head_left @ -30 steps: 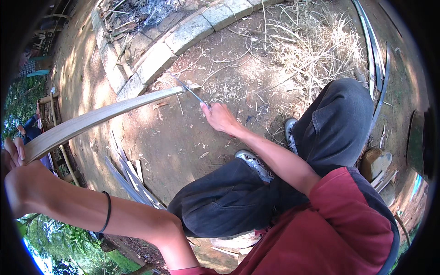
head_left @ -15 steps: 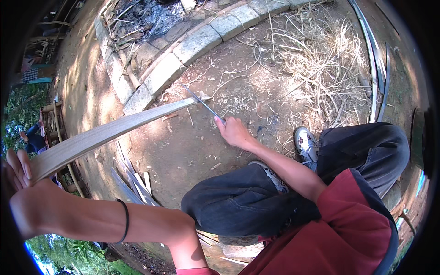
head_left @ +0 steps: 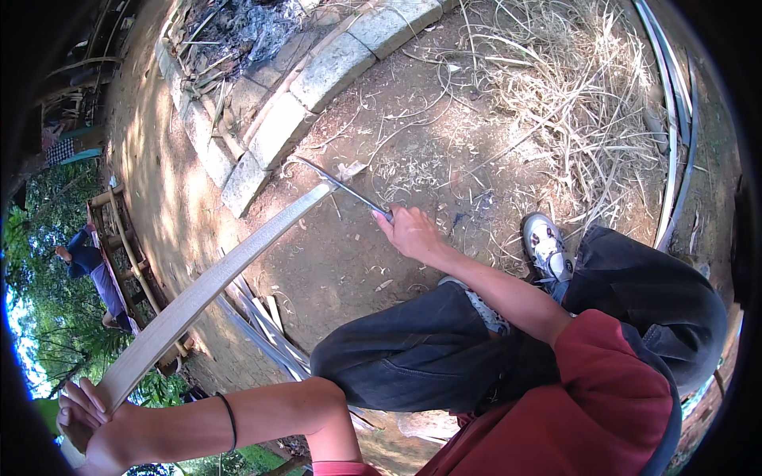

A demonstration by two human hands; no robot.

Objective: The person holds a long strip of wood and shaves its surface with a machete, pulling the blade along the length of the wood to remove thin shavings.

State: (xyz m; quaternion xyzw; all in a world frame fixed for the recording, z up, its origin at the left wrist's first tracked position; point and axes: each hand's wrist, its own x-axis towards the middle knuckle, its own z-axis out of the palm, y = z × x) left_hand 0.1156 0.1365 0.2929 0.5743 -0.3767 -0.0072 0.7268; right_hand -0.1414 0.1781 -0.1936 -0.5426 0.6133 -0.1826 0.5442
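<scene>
My left hand (head_left: 94, 424) is closed around the lower end of a long pale wooden strip (head_left: 214, 287), probably split bamboo. The strip slants up and away to the right, and its far end tapers. At that tip a long-bladed knife (head_left: 340, 183) crosses the strip, its edge against or just beside the wood. My right hand (head_left: 411, 232) is wrapped round the knife's handle, which the fingers mostly hide. A thin pale shaving (head_left: 351, 170) sits by the blade at the strip's tip.
Stone blocks (head_left: 333, 70) edge an ash-filled fire pit (head_left: 258, 36) ahead. A heap of pale shavings (head_left: 567, 95) lies at right, with long strips (head_left: 675, 111) beyond it. More split strips (head_left: 262, 325) lie left of my knee. Another person (head_left: 87, 258) is by a wooden rail at far left.
My left hand has come down and slightly right, so the strip tilts more steeply. The blade stays at its far end. The whole view has shifted, showing more of the far left.
</scene>
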